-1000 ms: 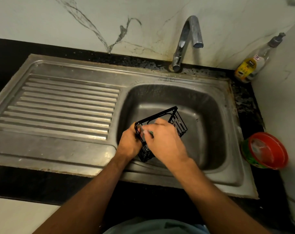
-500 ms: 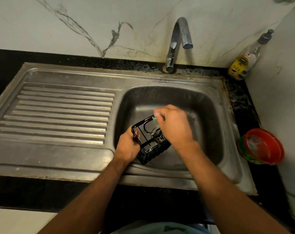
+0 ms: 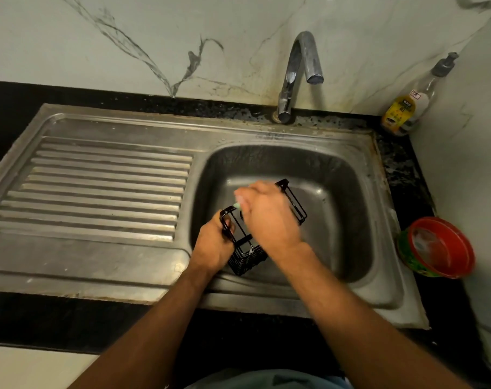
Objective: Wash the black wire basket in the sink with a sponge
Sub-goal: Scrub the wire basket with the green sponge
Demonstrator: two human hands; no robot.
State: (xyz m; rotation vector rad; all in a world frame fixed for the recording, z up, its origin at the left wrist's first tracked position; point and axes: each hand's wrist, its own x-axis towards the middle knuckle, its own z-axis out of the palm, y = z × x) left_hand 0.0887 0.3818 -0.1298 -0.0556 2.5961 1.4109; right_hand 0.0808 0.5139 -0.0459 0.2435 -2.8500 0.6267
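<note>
The black wire basket (image 3: 245,255) is held tilted over the steel sink basin (image 3: 342,197), near its front left side. My left hand (image 3: 212,245) grips the basket's near left corner. My right hand (image 3: 269,217) lies across the basket's open top, shut on a small pale green sponge (image 3: 236,205) whose tip shows at my fingertips. Most of the sponge is hidden by my fingers. The basket's far corner (image 3: 294,203) sticks out beyond my right hand.
The tap (image 3: 297,77) stands behind the basin with no water running. A ribbed draining board (image 3: 98,186) lies to the left. A soap pump bottle (image 3: 407,108) stands at the back right, and a red bowl (image 3: 438,248) sits on the black counter at the right.
My right hand with the sponge has slid back and forth over the basket's top, now spread across it. The left hand keeps its grip on the corner.
</note>
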